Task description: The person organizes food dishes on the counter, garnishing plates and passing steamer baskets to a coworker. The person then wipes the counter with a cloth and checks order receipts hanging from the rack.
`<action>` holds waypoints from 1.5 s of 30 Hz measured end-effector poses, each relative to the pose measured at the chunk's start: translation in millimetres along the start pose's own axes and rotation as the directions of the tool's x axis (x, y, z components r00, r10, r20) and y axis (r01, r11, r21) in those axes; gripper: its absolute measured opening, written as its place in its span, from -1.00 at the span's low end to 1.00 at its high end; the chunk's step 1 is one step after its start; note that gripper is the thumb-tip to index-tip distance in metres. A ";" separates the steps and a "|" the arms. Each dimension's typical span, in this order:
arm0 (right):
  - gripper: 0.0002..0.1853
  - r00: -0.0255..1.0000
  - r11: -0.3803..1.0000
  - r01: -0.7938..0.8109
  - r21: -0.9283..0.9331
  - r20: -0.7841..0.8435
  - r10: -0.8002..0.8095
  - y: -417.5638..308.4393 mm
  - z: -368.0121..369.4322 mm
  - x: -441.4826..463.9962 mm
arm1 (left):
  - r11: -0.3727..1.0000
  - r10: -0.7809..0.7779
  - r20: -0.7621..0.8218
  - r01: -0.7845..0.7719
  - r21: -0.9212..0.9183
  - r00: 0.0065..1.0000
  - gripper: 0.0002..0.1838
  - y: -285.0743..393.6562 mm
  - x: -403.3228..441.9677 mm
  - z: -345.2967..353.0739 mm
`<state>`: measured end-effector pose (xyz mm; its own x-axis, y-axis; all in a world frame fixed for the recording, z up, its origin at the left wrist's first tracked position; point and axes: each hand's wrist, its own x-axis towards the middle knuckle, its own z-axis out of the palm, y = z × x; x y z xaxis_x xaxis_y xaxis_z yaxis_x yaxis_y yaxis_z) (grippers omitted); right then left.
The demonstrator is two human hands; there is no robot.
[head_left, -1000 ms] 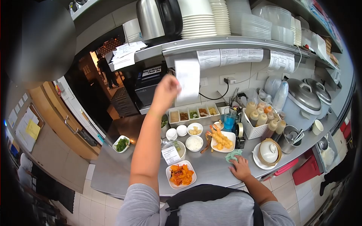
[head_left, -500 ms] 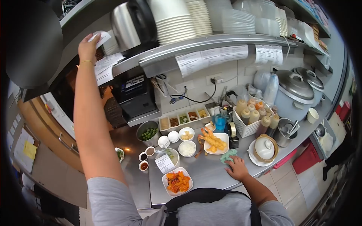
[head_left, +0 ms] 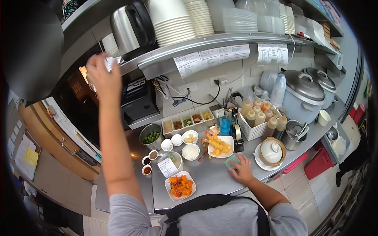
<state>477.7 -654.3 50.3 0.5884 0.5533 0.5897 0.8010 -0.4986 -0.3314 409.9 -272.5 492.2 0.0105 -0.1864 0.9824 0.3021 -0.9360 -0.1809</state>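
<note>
Paper (head_left: pixel 109 64) upper L of frame, nr shelf (head_left: pixel 220 40) end; L hand (head_left: pixel 104 76) right at it, fingers part-curled but blurred, can't tell if gripping. R hand (head_left: pixel 241 169) ctr-right, fingers open, resting on green cloth (head_left: pixel 232 161). Risks: poss. loose paper falling if L fingers brush it; tempura plate (head_left: pixel 230 139) bumped if cloth slides up.

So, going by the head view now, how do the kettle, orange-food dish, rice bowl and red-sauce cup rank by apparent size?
1. Kettle
2. Orange-food dish
3. Rice bowl
4. Red-sauce cup
Nearness may exaggerate the kettle's size.
</note>
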 end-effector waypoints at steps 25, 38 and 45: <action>-0.81 0.916 -0.592 -0.014 0.806 0.248 0.316 -142.9 -83.4 340.6 | 0.529 -0.351 0.564 0.655 -0.540 0.748 -0.55 87.0 -103.3 27.3; -0.81 0.887 -0.615 -0.113 0.781 0.359 0.292 -133.9 -70.9 335.9 | 0.547 -0.310 0.560 0.626 -0.556 0.768 -0.51 88.5 -103.3 25.9; -0.41 0.892 -0.428 -0.189 0.884 0.336 0.301 -135.7 -97.3 329.2 | 0.304 -0.253 0.644 0.692 -0.655 0.722 -0.48 84.5 -114.0 38.6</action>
<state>552.0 -469.4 361.1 0.8034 0.5680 0.1787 -0.3560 0.6988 -0.6205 471.0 -318.7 366.7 0.5453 0.2949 0.7846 -0.5251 -0.6094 0.5940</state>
